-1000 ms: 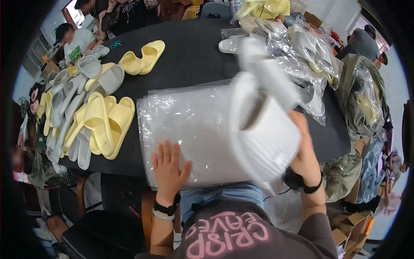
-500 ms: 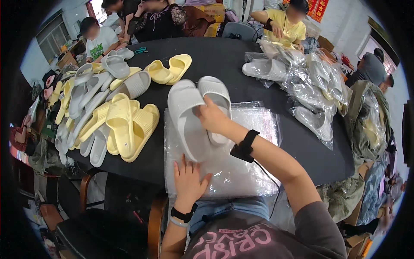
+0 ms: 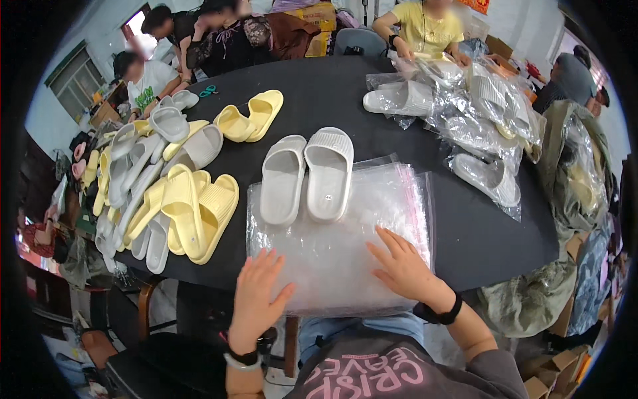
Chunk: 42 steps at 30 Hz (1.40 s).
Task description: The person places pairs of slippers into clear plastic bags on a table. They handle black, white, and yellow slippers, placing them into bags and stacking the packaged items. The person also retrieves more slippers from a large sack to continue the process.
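Note:
A pair of grey slide slippers [image 3: 328,183] lies side by side, toes pointing away from me, on the far part of a stack of clear plastic bags [image 3: 332,266]. Over the stack's near left corner is my left hand [image 3: 259,292], its fingers spread and nothing in it. My right hand [image 3: 402,266] is at the right side of the stack, also open and empty, with fingertips near the bags' pinkish edge strips. Whether either hand touches the plastic I cannot tell. Both hands are apart from the slippers.
Loose grey and yellow slippers [image 3: 203,216] are heaped at the left of the black table [image 3: 319,93]. A yellow pair [image 3: 250,116] stands behind. Bagged slippers [image 3: 488,126] pile up at the right, where a person in yellow [image 3: 428,30] works. Green scissors [image 3: 209,90] lie far left.
My right hand has let go of the grey slippers and moved back to the right. The slippers now lie flat on the bags. My left hand has shifted left.

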Each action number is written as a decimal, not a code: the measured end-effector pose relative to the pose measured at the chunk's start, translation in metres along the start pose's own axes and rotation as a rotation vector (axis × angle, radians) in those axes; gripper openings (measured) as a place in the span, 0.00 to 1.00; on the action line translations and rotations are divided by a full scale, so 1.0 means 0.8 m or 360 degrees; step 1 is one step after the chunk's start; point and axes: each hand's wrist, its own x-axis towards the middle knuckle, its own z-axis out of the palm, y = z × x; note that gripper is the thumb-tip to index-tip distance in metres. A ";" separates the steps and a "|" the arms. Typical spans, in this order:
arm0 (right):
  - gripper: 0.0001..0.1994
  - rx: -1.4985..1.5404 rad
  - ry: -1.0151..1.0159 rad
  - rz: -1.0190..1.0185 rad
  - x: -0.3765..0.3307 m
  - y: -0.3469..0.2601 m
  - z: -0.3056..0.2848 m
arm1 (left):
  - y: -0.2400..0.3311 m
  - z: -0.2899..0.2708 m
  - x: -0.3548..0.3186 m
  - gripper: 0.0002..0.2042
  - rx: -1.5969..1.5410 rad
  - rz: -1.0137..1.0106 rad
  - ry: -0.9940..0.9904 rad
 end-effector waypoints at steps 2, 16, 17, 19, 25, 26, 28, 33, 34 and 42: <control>0.28 -0.0029 0.0045 0.0071 -0.021 0.008 0.009 | 0.011 -0.048 0.019 0.25 -0.0016 0.0109 -0.0042; 0.26 0.0064 0.0228 0.0043 -0.032 0.030 0.042 | -0.059 0.063 0.274 0.26 0.0333 -0.0050 -0.0487; 0.26 0.0075 0.0236 0.0035 -0.031 0.030 0.042 | -0.066 0.068 0.281 0.25 0.0342 -0.0065 -0.0438; 0.25 0.0091 0.0248 0.0032 -0.033 0.031 0.043 | -0.081 0.082 0.295 0.24 0.0348 -0.0084 -0.0349; 0.24 0.0125 0.0277 0.0041 -0.035 0.032 0.041 | -0.161 0.068 0.338 0.22 0.0345 0.0016 -0.0010; 0.24 0.0120 0.0277 0.0043 -0.036 0.033 0.042 | -0.177 0.057 0.347 0.22 0.0358 -0.0015 0.0046; 0.24 0.0101 0.0280 0.0053 -0.036 0.036 0.043 | -0.205 0.029 0.374 0.24 0.0305 -0.0144 0.0121; 0.25 0.0075 0.0256 0.0048 -0.033 0.032 0.045 | -0.259 -0.037 0.395 0.33 0.0472 -0.0398 0.0450; 0.25 0.0080 0.0258 0.0055 -0.035 0.033 0.045 | -0.254 -0.036 0.387 0.34 0.0474 -0.0462 0.0532; 0.25 0.0479 0.0428 -0.0027 -0.037 0.040 0.040 | -0.172 0.020 0.240 0.30 -0.0186 0.0023 0.0123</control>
